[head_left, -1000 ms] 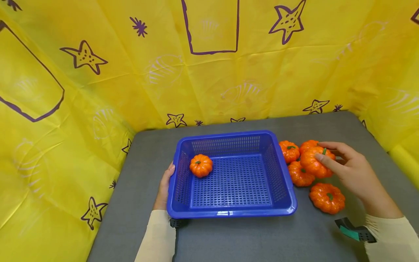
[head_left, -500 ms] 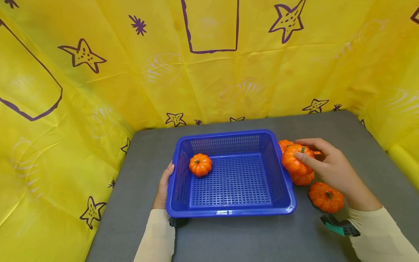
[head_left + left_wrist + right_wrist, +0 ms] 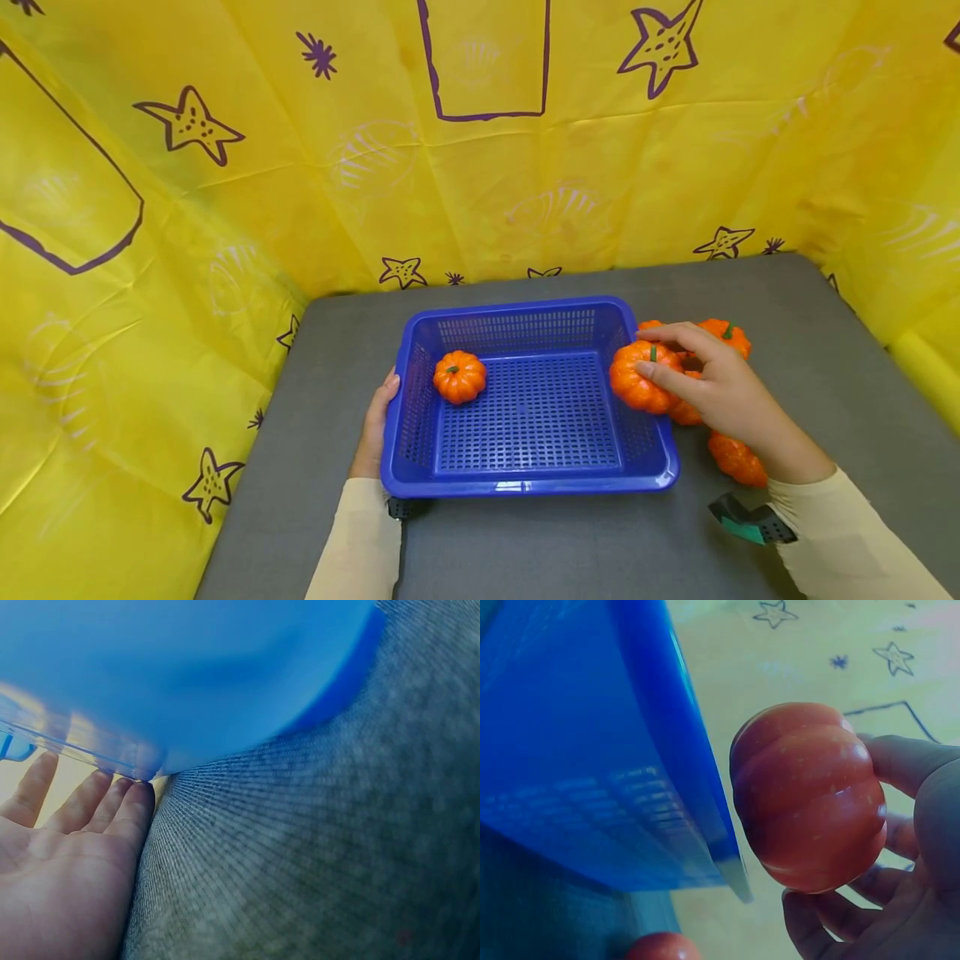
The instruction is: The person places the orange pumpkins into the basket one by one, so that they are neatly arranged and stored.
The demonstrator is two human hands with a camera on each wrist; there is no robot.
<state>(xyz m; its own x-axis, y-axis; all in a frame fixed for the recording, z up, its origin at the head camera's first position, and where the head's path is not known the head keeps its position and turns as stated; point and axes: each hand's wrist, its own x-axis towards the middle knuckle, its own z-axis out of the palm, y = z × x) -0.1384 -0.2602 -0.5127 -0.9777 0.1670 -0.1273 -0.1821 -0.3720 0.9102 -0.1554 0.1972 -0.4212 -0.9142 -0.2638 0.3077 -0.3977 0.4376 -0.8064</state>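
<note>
My right hand (image 3: 723, 387) grips a small orange pumpkin (image 3: 636, 385) with a green stem, thumb on the near side and fingers on the far side. In the head view this pumpkin overlaps the right rim of a blue plastic basket (image 3: 525, 486); the right wrist view has the same pumpkin (image 3: 806, 799) raised beside the basket's rim. Inside the basket, toward the left, lies another pumpkin (image 3: 460, 377). On the basket's left side my left hand (image 3: 377, 421) touches the outer wall; its fingers (image 3: 79, 799) look fairly straight there in the left wrist view.
More pumpkins lie on the grey table (image 3: 570, 550) right of the basket: one at the back (image 3: 727, 336), one near the front (image 3: 735, 461), others partly hidden by my right hand. A yellow patterned cloth (image 3: 487, 192) stands around the table's back and sides.
My right hand has carried its pumpkin leftward, from over the pumpkin group to the basket's right rim. The left hand, the basket and the pumpkin inside it have stayed put.
</note>
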